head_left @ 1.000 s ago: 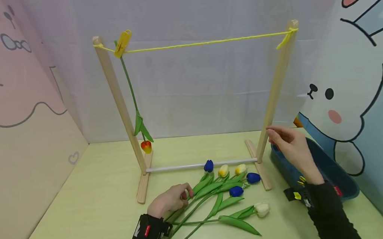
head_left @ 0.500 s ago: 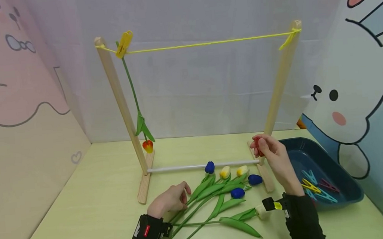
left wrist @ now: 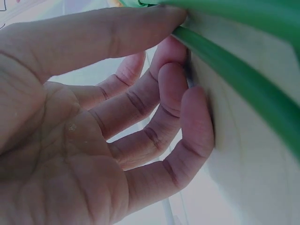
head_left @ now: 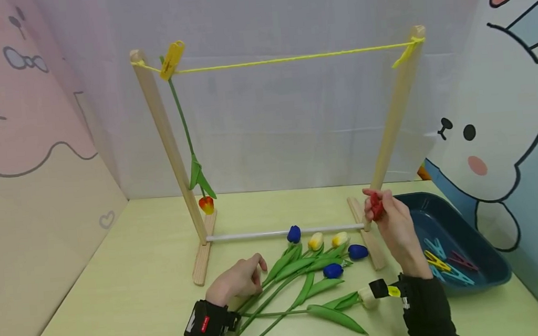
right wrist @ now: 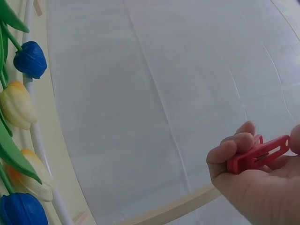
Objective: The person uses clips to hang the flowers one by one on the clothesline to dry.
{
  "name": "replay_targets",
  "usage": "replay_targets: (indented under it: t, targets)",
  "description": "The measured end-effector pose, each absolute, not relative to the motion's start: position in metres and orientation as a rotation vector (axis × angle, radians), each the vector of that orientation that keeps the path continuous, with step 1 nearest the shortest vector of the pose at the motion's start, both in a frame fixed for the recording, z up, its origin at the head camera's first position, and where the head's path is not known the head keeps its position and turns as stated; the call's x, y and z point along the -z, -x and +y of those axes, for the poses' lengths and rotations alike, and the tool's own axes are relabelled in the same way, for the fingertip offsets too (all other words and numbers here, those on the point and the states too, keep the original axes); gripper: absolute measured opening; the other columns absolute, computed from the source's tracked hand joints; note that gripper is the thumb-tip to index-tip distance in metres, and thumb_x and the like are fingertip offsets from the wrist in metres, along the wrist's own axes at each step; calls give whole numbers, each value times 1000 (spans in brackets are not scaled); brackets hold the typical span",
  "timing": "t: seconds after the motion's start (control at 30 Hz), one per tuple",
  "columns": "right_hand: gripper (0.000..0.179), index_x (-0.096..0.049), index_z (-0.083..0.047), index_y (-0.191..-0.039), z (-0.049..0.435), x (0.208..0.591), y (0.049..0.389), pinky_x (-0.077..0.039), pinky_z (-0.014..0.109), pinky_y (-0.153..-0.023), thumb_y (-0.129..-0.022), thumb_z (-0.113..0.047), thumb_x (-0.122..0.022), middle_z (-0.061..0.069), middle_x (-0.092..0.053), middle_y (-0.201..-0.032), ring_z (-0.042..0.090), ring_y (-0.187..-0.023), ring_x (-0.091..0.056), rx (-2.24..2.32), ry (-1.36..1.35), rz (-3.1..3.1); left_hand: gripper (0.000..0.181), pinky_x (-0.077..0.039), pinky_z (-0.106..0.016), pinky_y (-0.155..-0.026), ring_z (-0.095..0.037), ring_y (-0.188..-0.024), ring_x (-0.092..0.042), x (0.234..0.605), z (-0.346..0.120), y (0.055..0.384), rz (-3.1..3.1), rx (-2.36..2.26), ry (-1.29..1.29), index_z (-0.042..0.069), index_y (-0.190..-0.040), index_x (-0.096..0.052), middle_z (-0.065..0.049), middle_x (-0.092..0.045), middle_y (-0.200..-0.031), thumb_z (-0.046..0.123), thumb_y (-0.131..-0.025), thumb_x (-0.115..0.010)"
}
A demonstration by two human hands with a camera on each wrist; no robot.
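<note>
My right hand (head_left: 399, 231) holds a red clothespin (right wrist: 253, 157) in its curled fingers, beside the right post and just left of the bin. In the left wrist view my left hand (left wrist: 117, 108) pinches a green tulip stem (left wrist: 225, 70) between thumb and forefinger, close to the tabletop. Several tulips lie there with stems toward me: blue (head_left: 333, 271), yellow-white (head_left: 316, 241) and a white one (head_left: 366, 297) partly covered by the right wrist strap. A red-yellow tulip (head_left: 207, 205) hangs head down from the yellow line (head_left: 289, 59), held by a yellow clothespin (head_left: 172, 60).
Two wooden posts (head_left: 167, 139) on flat feet carry the line, joined low down by a white rod (head_left: 255, 235). At right stands a dark blue bin (head_left: 496, 276) with several coloured clothespins (head_left: 437, 261) inside. Cartoon-printed panels flank both sides.
From over the bin, my right hand has moved left with the red clothespin, then shifted slightly back right as the clothespin turned. My left hand stays at the stems.
</note>
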State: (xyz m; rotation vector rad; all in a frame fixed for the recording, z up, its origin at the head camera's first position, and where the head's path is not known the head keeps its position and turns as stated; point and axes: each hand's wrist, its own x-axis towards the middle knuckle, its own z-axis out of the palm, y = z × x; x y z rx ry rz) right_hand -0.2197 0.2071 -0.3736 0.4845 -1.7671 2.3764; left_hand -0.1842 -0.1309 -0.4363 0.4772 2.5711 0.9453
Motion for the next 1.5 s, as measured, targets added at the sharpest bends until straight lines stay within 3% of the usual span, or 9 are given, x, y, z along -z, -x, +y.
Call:
replay_targets:
  t: [0.43, 0.67, 0.93, 1.5]
  targets:
    - [35, -61, -10, -113, 212, 375, 220, -48, 18, -74, -108, -34, -37, -1, -58, -93, 9, -82, -53, -2399, -560, -1710, 26, -37, -28, -63, -17, -68, -49, 434, -133, 183, 2604, -886, -476, 4, -108, -58, -3, -57, -76, -6, -86, -68]
    - [30, -62, -13, -112, 218, 374, 219, -50, 17, -76, -109, -29, -37, -3, -58, -91, 10, -82, -55, -2329, -593, -1840, 21, -36, -27, -63, -17, -69, -46, 432, -131, 183, 2603, -859, -441, 3, -107, -60, -3, -55, -77, -6, -89, -65]
    - [28, -64, -13, -109, 217, 374, 217, -50, 18, -77, -109, -27, -39, -3, -58, -86, 12, -79, -54, -2226, -618, -1909, 26, -30, -25, -58, -16, -65, -40, 427, -132, 181, 2660, -851, -415, 1, -108, -62, -6, -59, -79, -14, -88, -53]
    - [28, -64, -13, -110, 220, 373, 216, -50, 19, -79, -109, -25, -39, -3, -59, -87, 12, -80, -56, -2248, -633, -1926, 20, -46, -29, -65, -20, -75, -59, 418, -135, 179, 2855, -870, -325, -4, -96, -68, -9, -68, -81, -17, -82, -61]
